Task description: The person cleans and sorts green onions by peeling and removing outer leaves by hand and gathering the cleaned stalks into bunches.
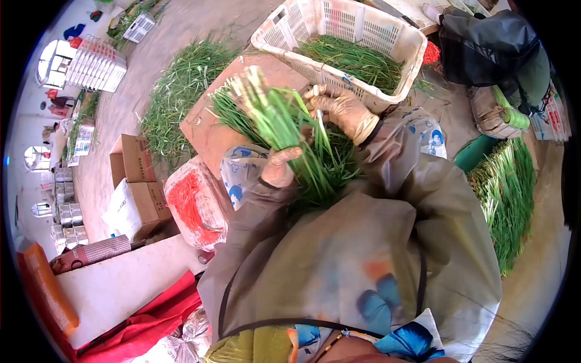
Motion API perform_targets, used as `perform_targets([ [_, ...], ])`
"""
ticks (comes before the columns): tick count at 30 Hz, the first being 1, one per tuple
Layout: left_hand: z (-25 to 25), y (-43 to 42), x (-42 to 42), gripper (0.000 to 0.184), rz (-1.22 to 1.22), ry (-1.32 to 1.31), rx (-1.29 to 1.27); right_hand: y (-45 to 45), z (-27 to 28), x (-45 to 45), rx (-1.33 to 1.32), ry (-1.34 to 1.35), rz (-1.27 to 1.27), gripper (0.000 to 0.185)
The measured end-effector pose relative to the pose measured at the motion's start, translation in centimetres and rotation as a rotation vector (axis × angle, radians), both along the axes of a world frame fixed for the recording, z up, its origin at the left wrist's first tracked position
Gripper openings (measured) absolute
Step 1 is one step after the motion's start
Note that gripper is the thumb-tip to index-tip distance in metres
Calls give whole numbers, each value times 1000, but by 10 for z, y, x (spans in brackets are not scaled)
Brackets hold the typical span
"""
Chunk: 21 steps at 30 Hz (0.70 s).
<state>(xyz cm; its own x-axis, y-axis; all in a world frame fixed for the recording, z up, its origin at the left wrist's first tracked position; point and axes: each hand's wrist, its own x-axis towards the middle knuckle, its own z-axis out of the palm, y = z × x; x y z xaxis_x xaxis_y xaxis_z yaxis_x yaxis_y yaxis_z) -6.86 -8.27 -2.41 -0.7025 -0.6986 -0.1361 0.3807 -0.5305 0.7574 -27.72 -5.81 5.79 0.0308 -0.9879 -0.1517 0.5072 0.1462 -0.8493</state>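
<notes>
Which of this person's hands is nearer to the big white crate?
The right. The right hand is just beside the white crate; the left hand is farther from it, closed around green stalks.

One view only, a camera worn on the head, looking forward and steeply down over the person's own body.
The lens is very wide and makes a round picture with black corners. The grey smock (321,260) is nearest to the camera and fills the bottom middle. A little farther, near the centre, this view takes in the left hand (280,167), the right hand (348,115) and the green stalks (281,124) from above. Beyond them, the white crate (342,18) is at the top. At the left edge the view reaches far into the room, where an arched window (54,65) appears turned on its side.
</notes>
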Motion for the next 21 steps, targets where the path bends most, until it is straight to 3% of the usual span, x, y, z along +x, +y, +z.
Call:
perform_targets([
  [2,39,18,-18,48,23,26,-31,-6,-16,17,-38,-77,-114,19],
  [4,34,19,-14,48,-133,-33,93,-12,-12,14,-48,-11,-192,17],
  [5,29,19,-11,48,-137,-32,98,-13,-4,5,-161,-21,-206,17],
  [8,21,20,-4,49,-115,23,191,-22,3,-33,-88,26,-442,20],
  [10,24,20,-1,48,-86,58,218,-14,2,-50,-19,434,-335,19],
  [12,25,20,-1,47,-73,67,206,1,-10,-44,-77,562,-141,25],
  [14,29,20,-3,47,-59,73,238,17,14,-10,117,585,-9,22],
  [17,24,17,-2,48,-136,4,250,17,-2,15,-38,372,71,17],
  [21,37,24,-7,49,-47,-13,205,13,4,9,33,467,117,15],
])
